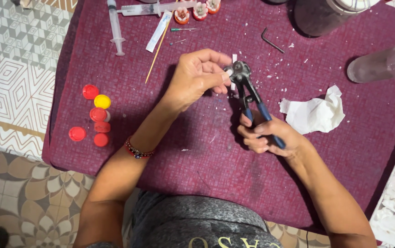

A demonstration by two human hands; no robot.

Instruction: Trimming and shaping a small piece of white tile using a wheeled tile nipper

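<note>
Purple tabletop (197, 160) over patterned tile floor. Near middle: right hand (264, 133) squeezes blue handles of nippers (248, 89), fingers wrapped tight. Left hand (197, 76) pinches small white piece (233, 59) at nipper head, fingertips closed on it. Cutting looks under way; white crumbs already lie about, piece not cut through. Crumpled tissue (314, 112) toward right edge. Red and yellow caps (96, 115) by left edge. Syringes (114, 27) at far edge.

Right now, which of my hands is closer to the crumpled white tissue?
Right. The right hand, gripping the blue-handled nippers, sits just left of the crumpled white tissue. The left hand is farther left, beyond the nippers' head.
</note>
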